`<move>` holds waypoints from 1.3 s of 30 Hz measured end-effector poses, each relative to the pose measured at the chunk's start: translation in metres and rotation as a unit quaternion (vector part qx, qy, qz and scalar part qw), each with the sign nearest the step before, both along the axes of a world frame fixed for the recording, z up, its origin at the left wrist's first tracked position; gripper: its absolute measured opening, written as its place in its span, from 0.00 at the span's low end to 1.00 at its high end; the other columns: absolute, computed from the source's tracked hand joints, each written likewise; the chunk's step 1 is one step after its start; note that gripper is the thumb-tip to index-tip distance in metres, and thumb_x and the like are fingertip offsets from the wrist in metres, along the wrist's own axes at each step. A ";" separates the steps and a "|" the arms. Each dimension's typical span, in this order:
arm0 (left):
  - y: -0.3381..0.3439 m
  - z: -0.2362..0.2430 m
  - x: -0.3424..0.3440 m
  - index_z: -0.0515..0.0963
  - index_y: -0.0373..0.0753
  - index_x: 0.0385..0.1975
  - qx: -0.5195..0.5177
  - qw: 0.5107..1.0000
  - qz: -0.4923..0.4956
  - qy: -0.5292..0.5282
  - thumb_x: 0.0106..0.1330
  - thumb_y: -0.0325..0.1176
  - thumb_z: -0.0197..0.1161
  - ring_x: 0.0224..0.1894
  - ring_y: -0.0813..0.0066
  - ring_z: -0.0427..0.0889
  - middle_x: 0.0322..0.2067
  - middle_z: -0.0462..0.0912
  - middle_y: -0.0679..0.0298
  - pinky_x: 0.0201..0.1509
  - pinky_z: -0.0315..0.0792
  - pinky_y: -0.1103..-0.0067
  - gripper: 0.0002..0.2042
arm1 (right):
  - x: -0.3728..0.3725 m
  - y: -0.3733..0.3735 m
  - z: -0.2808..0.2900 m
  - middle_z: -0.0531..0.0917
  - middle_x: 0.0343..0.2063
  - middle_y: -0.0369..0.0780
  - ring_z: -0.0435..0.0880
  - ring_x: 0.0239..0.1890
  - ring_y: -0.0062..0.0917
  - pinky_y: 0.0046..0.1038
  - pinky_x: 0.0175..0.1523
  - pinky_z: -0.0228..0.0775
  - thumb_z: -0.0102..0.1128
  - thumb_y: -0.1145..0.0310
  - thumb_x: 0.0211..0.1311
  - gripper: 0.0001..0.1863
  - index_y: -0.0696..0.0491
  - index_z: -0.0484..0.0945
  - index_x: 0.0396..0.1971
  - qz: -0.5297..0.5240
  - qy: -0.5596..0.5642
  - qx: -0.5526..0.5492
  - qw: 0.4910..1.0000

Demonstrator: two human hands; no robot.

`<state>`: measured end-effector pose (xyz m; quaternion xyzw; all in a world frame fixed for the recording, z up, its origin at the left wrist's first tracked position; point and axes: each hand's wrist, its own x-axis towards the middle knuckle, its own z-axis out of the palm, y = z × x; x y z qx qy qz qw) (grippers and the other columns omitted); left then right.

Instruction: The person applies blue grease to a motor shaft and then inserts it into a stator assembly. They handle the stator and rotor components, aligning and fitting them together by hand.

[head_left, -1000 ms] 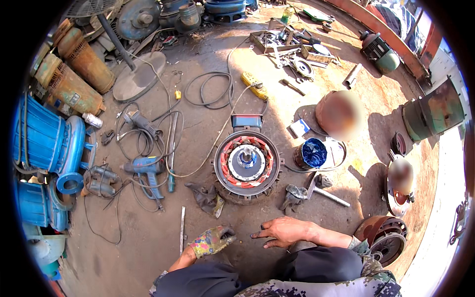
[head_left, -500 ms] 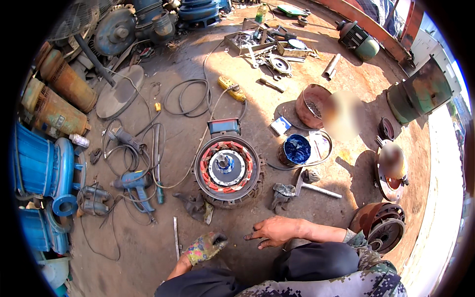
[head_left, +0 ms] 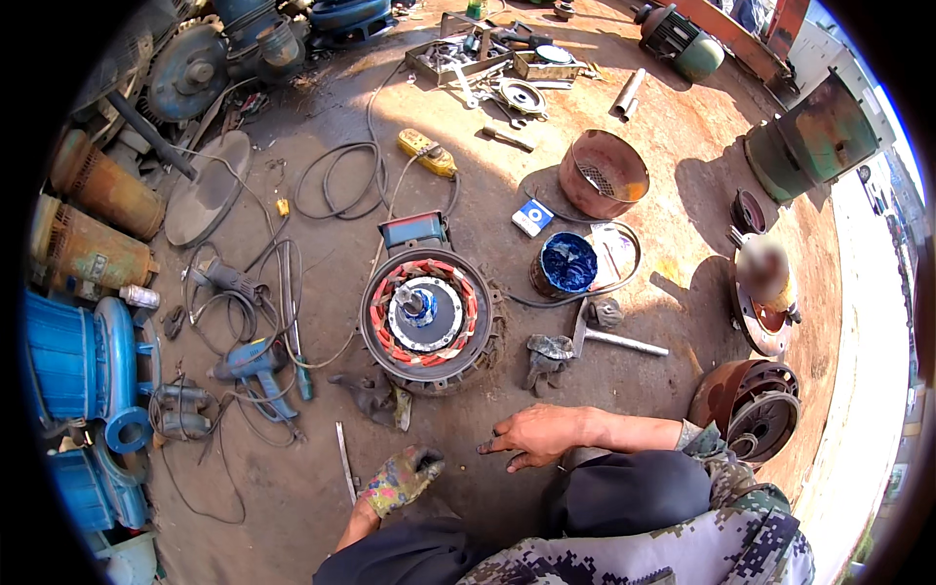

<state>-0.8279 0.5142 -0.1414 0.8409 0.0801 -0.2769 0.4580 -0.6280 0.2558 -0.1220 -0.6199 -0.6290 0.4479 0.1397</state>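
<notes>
My left hand [head_left: 402,480], in a patterned, stained work glove, hovers low in front of my knees with its fingers curled in. Whether anything is in them is hidden. Bare and dark with grime at the fingertips, my right hand [head_left: 534,435] reaches in from the right with fingers stretched out, holding nothing. Beyond both hands an opened electric motor [head_left: 447,322] lies on the ground, its shaft smeared with blue grease inside a ring of red-and-white windings. A dirty glove [head_left: 369,398] lies at its near left side. Right of the motor are a grey glove [head_left: 548,358] and a hammer [head_left: 629,342].
A tub of blue grease [head_left: 568,265] stands by a rusty metal drum [head_left: 603,175]. Left lie a blue heat gun [head_left: 258,369], tangled cables and blue pumps [head_left: 63,341]. A yellow power strip [head_left: 427,153], toolbox [head_left: 458,63] and rusty motor housing [head_left: 746,409] surround the area.
The whole view has shifted, so distant things sit further left and up. Both hands keep nearly the same pose; no object has visibly been moved.
</notes>
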 end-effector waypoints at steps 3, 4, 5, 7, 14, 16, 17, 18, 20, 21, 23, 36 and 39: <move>-0.001 -0.002 0.002 0.82 0.35 0.51 0.000 1.000 -0.004 -0.003 0.73 0.39 0.62 0.51 0.48 0.84 0.46 0.85 0.48 0.55 0.77 0.63 0.15 | 0.000 -0.002 0.009 0.82 0.48 0.45 0.82 0.54 0.46 0.47 0.56 0.76 0.66 0.53 0.67 0.32 0.48 0.73 0.68 -0.008 0.000 -0.012 1.000; -0.002 -0.001 0.008 0.82 0.35 0.51 0.000 1.000 0.002 -0.010 0.73 0.39 0.62 0.51 0.48 0.85 0.46 0.85 0.48 0.55 0.77 0.63 0.15 | 0.005 -0.006 0.007 0.80 0.45 0.46 0.82 0.51 0.48 0.47 0.53 0.76 0.65 0.54 0.67 0.34 0.48 0.69 0.71 -0.010 -0.003 0.020 1.000; -0.001 0.002 0.008 0.82 0.36 0.51 0.004 1.000 0.006 -0.004 0.73 0.39 0.62 0.50 0.49 0.85 0.46 0.85 0.48 0.55 0.77 0.63 0.15 | 0.003 -0.005 0.005 0.80 0.45 0.46 0.82 0.51 0.48 0.47 0.54 0.76 0.65 0.54 0.67 0.34 0.48 0.70 0.71 -0.012 -0.004 0.020 1.000; -0.002 0.003 0.006 0.81 0.35 0.52 0.005 1.000 0.016 0.013 0.74 0.39 0.62 0.50 0.52 0.84 0.46 0.85 0.51 0.55 0.76 0.65 0.15 | 0.003 -0.004 0.000 0.80 0.46 0.46 0.82 0.51 0.47 0.46 0.54 0.76 0.66 0.55 0.67 0.34 0.48 0.70 0.70 -0.010 -0.003 0.018 1.000; -0.003 0.000 0.004 0.80 0.34 0.52 0.021 1.000 0.019 0.012 0.75 0.38 0.62 0.47 0.61 0.85 0.45 0.85 0.53 0.52 0.77 0.68 0.14 | -0.008 -0.011 -0.013 0.81 0.48 0.44 0.82 0.55 0.45 0.47 0.57 0.76 0.67 0.55 0.66 0.33 0.47 0.72 0.69 -0.034 0.018 0.019 0.999; -0.006 -0.014 -0.002 0.80 0.34 0.51 0.001 0.999 0.031 0.025 0.75 0.37 0.63 0.46 0.64 0.86 0.44 0.86 0.55 0.51 0.78 0.69 0.14 | -0.010 -0.021 -0.013 0.83 0.48 0.46 0.82 0.56 0.46 0.47 0.58 0.76 0.68 0.55 0.64 0.32 0.49 0.75 0.66 -0.056 0.036 0.009 0.998; -0.006 -0.023 -0.005 0.80 0.34 0.51 -0.008 0.999 0.036 0.029 0.75 0.36 0.63 0.45 0.66 0.86 0.43 0.86 0.56 0.50 0.78 0.70 0.13 | -0.010 -0.025 -0.015 0.84 0.49 0.47 0.82 0.56 0.47 0.46 0.58 0.76 0.69 0.55 0.63 0.31 0.51 0.76 0.65 -0.067 0.043 0.006 0.997; -0.006 -0.023 -0.004 0.80 0.34 0.51 -0.008 0.999 0.035 0.027 0.76 0.36 0.63 0.44 0.67 0.86 0.43 0.86 0.56 0.50 0.79 0.71 0.13 | -0.008 -0.026 -0.016 0.83 0.49 0.46 0.82 0.56 0.46 0.46 0.58 0.76 0.68 0.55 0.64 0.32 0.49 0.75 0.66 -0.069 0.041 0.008 0.997; -0.002 -0.020 -0.006 0.80 0.34 0.51 -0.003 0.999 0.035 0.025 0.76 0.35 0.62 0.42 0.70 0.86 0.42 0.86 0.58 0.48 0.79 0.72 0.12 | -0.011 -0.027 -0.022 0.81 0.49 0.45 0.81 0.56 0.45 0.46 0.57 0.76 0.67 0.54 0.66 0.33 0.47 0.72 0.69 -0.070 0.040 0.019 0.997; -0.001 -0.022 -0.005 0.80 0.34 0.51 0.006 0.999 0.030 0.017 0.76 0.35 0.62 0.40 0.71 0.86 0.41 0.86 0.59 0.47 0.79 0.73 0.12 | -0.012 -0.029 -0.024 0.81 0.49 0.45 0.81 0.56 0.45 0.46 0.58 0.76 0.67 0.55 0.66 0.33 0.47 0.72 0.69 -0.081 0.041 0.019 0.996; -0.002 -0.024 -0.002 0.80 0.34 0.51 0.007 0.999 0.026 0.029 0.76 0.35 0.62 0.40 0.72 0.86 0.41 0.86 0.59 0.47 0.79 0.73 0.12 | -0.013 -0.037 -0.027 0.81 0.49 0.45 0.81 0.57 0.45 0.45 0.58 0.75 0.67 0.55 0.66 0.33 0.47 0.72 0.69 -0.097 0.044 0.019 0.994; 0.004 -0.043 -0.006 0.80 0.35 0.52 0.006 0.998 0.027 0.054 0.77 0.36 0.61 0.40 0.75 0.86 0.40 0.88 0.61 0.47 0.79 0.75 0.12 | -0.012 -0.049 -0.038 0.81 0.52 0.45 0.80 0.58 0.45 0.45 0.59 0.75 0.67 0.56 0.67 0.33 0.47 0.71 0.70 -0.139 0.068 -0.006 0.988; 0.003 -0.044 -0.004 0.81 0.36 0.50 -0.007 0.996 0.056 0.072 0.74 0.36 0.64 0.42 0.66 0.87 0.41 0.88 0.56 0.49 0.80 0.71 0.12 | -0.012 -0.048 -0.043 0.81 0.51 0.46 0.80 0.58 0.45 0.45 0.59 0.75 0.67 0.56 0.66 0.33 0.48 0.72 0.70 -0.136 0.060 0.005 0.989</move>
